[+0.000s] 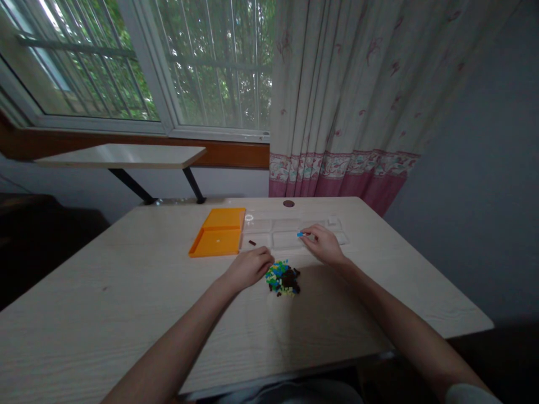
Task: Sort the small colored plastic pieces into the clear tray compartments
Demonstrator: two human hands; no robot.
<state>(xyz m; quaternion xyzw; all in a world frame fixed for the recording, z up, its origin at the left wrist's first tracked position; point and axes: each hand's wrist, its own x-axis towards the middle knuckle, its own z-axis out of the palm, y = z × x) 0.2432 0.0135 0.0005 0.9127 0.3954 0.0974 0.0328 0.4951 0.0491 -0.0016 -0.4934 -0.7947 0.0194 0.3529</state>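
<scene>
Between thumb and fingertips my right hand (322, 243) pinches a small blue building brick (300, 234). It holds the brick over the clear plastic compartment tray (284, 240), near its middle. A dark brown brick (252, 243) lies in the tray's left front compartment. My left hand (251, 266) rests at the left edge of a pile of small mixed bricks (278, 274), in green, blue, yellow and dark brown. Its fingers are curled together, and whether they hold a brick is hidden.
An orange plastic case (217, 233) with a small pale piece in it lies left of the tray. A raised shelf (126, 155) on black legs stands at the back left of the wooden table (138, 286). A curtain (337, 112) hangs behind.
</scene>
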